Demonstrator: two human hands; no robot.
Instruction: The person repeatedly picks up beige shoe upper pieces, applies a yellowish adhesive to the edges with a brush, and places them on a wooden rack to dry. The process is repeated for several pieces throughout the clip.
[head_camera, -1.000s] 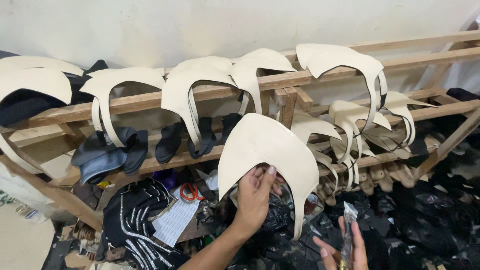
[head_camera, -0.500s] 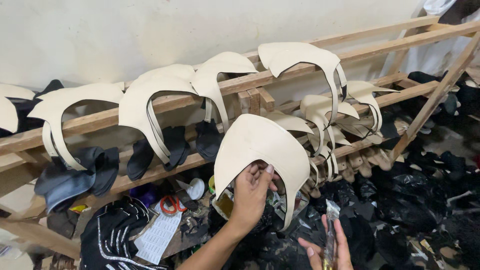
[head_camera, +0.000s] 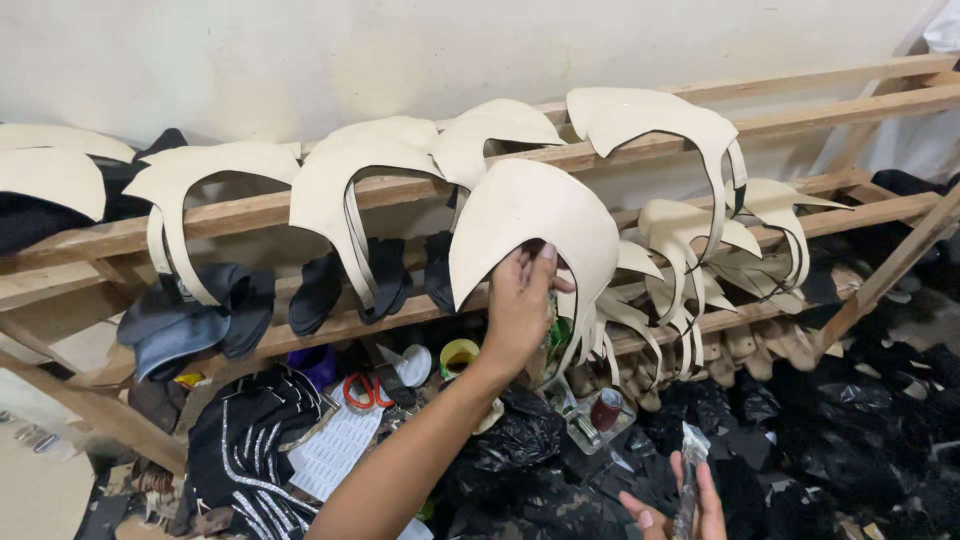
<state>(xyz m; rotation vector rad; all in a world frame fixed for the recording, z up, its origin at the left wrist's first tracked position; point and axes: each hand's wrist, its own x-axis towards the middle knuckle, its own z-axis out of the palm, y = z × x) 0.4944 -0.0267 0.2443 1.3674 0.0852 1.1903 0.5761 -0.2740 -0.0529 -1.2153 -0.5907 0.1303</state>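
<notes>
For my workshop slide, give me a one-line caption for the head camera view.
Left hand lifts a cream shoe-upper piece before a wooden rack; right hand holds a small clear packet.

We see our left hand (head_camera: 518, 310) raised to the wooden rack (head_camera: 250, 212), fingers (head_camera: 545, 262) gripping a cream horseshoe-shaped leather piece (head_camera: 530, 225) held upright before the lower rail. More cream pieces (head_camera: 370, 175) hang over the top rail, dark ones (head_camera: 195, 315) on the lower. Our right hand (head_camera: 675, 505), low by the black scraps (head_camera: 850, 440), pinches a small clear packet (head_camera: 690, 450).
</notes>
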